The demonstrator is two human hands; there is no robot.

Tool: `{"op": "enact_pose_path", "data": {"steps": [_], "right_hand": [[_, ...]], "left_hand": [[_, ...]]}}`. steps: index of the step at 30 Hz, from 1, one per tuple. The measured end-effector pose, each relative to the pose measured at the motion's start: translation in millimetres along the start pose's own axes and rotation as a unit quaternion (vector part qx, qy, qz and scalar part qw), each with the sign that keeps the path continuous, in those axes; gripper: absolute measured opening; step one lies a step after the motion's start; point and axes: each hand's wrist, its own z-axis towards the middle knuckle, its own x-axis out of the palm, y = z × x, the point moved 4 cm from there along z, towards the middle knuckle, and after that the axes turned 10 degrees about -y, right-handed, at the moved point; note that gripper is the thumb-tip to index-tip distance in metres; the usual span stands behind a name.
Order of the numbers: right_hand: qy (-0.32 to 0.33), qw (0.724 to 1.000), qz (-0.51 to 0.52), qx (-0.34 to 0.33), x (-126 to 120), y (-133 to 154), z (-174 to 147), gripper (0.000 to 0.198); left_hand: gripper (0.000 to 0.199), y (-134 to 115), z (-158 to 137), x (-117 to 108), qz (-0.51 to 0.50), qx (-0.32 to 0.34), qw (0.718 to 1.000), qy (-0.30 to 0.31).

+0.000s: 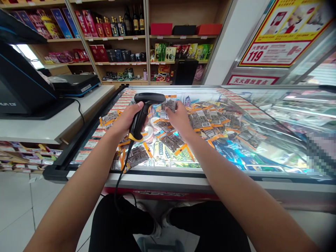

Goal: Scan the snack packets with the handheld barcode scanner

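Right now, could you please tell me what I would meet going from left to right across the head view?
Dark upright machine → flat black device → black handheld scanner in the left hand → small packet in the right hand → yellow-and-white 119 poster.

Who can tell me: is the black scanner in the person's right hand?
No, the left hand grips the black scanner by its handle, while the right hand holds a small packet.
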Motion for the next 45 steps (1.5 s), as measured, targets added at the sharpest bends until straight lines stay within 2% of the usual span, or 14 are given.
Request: {"op": "enact_pose_path", "data": {"steps": [3, 10, 22, 24, 27, 31, 35, 37, 39, 41, 42, 45], "right_hand": [[-0.003, 1.0, -0.009, -0.002, -1, 1, 0, 0.026], [0.022, 1.0, -0.007, 0.004, 0, 2, -1, 0.016], [0.026, 0.999, -0.042, -0.005, -4, 4, -1, 0.016], [0.029, 0.999, -0.039, -0.011, -4, 2, 1, 0.021], [0.03, 0.997, -0.048, -0.044, -5, -5, 4, 0.045], [0.006, 0.984, -0.146, -0.1, -15, -12, 7, 0.074], [-0.04, 0.959, -0.231, -0.16, -21, 2, 4, 0.072], [0.008, 0.954, -0.225, -0.199, -9, 17, 0, 0.062], [0.111, 0.95, -0.191, -0.219, 15, 30, -4, 0.053], [0.214, 0.946, -0.15, -0.191, 44, 37, -8, 0.048], [0.245, 0.944, -0.141, -0.169, 57, 38, -9, 0.049], [0.26, 0.943, -0.165, -0.126, 90, 38, -7, 0.056]], "left_hand": [[0.052, 1, -1, 1, 0.001, 0.003, 1.0, 0.012], [0.045, 2, -1, 0, -0.028, -0.019, 0.999, -0.005], [0.047, 2, 1, -2, -0.023, -0.016, 1.0, -0.002], [0.046, 0, -1, -1, -0.024, -0.013, 1.0, -0.005], [0.045, -3, -1, -3, -0.036, -0.011, 0.999, -0.027], [0.045, -6, 6, -13, -0.076, -0.005, 0.995, -0.058], [0.045, -4, 15, -27, -0.097, 0.009, 0.988, -0.118], [0.046, -2, 18, -32, -0.105, 0.011, 0.984, -0.14], [0.047, 0, 20, -34, -0.116, 0.012, 0.982, -0.149], [0.047, 1, 21, -34, -0.125, 0.01, 0.981, -0.151], [0.046, 1, 21, -33, -0.127, 0.008, 0.98, -0.151], [0.043, 0, 19, -31, -0.122, -0.004, 0.981, -0.15]]}}
